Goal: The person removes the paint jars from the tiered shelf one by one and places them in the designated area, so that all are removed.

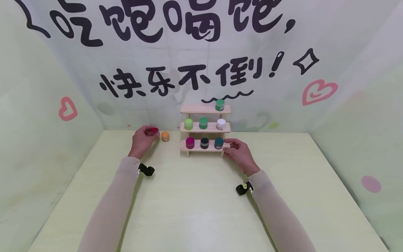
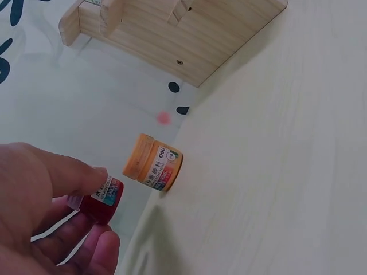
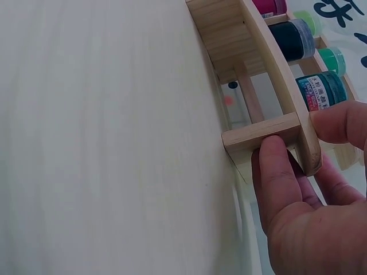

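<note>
Looks like we're at the grabbing step: our left hand (image 1: pixel 141 141) pinches the red jar (image 1: pixel 155 131) near the bench's (image 1: pixel 195 196) back edge, beside the orange jar (image 1: pixel 165 137); our right hand (image 1: pixel 241 156) grips the rack's (image 1: pixel 199 109) lower right corner. Next probably calls for a clean lift, rack steady.

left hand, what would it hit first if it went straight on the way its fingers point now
Probably the orange jar, just right of the red jar held in the left hand in the head view; depth is unclear, so it might slip past.
</note>
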Demonstrator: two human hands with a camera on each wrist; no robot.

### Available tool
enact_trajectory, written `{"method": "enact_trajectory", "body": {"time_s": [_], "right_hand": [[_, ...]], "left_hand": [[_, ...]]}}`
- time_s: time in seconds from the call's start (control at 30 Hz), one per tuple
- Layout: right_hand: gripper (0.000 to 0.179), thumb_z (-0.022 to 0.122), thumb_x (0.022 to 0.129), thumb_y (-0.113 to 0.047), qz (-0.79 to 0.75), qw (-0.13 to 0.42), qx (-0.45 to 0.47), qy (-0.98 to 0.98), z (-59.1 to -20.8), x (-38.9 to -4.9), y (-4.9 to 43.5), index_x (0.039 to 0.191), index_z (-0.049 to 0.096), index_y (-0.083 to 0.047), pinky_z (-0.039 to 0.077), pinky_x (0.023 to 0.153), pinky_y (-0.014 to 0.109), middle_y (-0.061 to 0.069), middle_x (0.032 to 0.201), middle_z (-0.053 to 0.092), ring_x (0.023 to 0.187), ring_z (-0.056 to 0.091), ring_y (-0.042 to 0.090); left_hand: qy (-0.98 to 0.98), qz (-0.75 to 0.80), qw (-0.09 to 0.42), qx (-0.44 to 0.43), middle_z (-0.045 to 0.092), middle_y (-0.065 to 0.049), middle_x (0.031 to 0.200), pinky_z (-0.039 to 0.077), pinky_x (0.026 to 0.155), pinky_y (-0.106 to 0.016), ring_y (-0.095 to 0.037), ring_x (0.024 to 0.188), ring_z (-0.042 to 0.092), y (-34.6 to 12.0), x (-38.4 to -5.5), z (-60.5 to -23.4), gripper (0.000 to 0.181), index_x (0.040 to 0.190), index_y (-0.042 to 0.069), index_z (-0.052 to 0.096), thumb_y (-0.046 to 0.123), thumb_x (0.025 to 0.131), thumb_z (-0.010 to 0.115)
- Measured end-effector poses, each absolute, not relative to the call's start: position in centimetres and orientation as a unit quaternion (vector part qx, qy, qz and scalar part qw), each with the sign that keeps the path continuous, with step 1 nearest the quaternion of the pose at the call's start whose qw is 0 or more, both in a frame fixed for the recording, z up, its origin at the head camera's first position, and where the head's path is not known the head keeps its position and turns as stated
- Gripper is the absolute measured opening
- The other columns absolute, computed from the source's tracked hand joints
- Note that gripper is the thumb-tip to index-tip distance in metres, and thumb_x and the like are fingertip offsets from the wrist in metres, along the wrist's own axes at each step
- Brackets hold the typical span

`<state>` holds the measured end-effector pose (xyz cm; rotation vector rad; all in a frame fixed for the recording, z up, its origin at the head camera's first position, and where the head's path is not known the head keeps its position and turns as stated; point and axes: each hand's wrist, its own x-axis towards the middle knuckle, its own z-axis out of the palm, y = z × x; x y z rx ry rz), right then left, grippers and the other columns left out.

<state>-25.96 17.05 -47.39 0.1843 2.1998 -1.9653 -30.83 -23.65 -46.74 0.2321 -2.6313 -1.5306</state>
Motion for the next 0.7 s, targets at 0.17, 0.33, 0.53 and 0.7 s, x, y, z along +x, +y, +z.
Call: {"method": "enact_trajectory", "body": {"time_s": [0.17, 0.33, 0.53, 0.7], "right_hand": [[0.043, 0.071, 0.1, -0.011, -0.668, 0.095, 0.06, 0.736, -47.35, -26.0, 17.01, 0.143, 0.064, -0.009, 0.061, 0.097, 0.031, 0.003, 0.11, 0.045, 0.1, 0.051, 0.017], [0.043, 0.071, 0.099, -0.009, -0.671, 0.099, 0.064, 0.732, -47.2, -25.89, 16.93, 0.141, 0.064, -0.009, 0.062, 0.096, 0.03, 0.005, 0.111, 0.046, 0.102, 0.051, 0.019], [0.043, 0.071, 0.099, -0.008, -0.672, 0.1, 0.067, 0.73, -47.26, -26.03, 16.95, 0.141, 0.064, -0.009, 0.062, 0.092, 0.026, 0.005, 0.111, 0.045, 0.102, 0.051, 0.019], [0.043, 0.071, 0.099, -0.008, -0.673, 0.099, 0.065, 0.73, -47.24, -26.04, 16.97, 0.142, 0.064, -0.009, 0.062, 0.095, 0.029, 0.004, 0.11, 0.044, 0.102, 0.05, 0.019]], "left_hand": [[-0.873, -0.478, 0.031, 0.088, 0.066, -0.021, 0.136, 0.052, 0.11, -0.049, -0.038, 0.125, 0.063, -23.79, -30.77, -47.42, 0.05, 0.145, 0.003, 0.058, 0.02, 0.1, 0.073], [-0.88, -0.463, 0.033, 0.105, 0.068, -0.021, 0.133, 0.052, 0.111, -0.049, -0.038, 0.124, 0.064, -24.05, -30.59, -47.66, 0.049, 0.144, 0.002, 0.059, 0.018, 0.1, 0.073], [-0.877, -0.469, 0.018, 0.106, 0.067, -0.022, 0.135, 0.051, 0.112, -0.049, -0.038, 0.125, 0.064, -24.44, -30.58, -47.71, 0.052, 0.145, 0.0, 0.056, 0.018, 0.1, 0.073], [-0.872, -0.474, 0.005, 0.122, 0.061, -0.022, 0.144, 0.05, 0.114, -0.051, -0.039, 0.132, 0.06, -24.59, -30.45, -47.16, 0.06, 0.151, 0.002, 0.052, 0.021, 0.098, 0.075]]}}
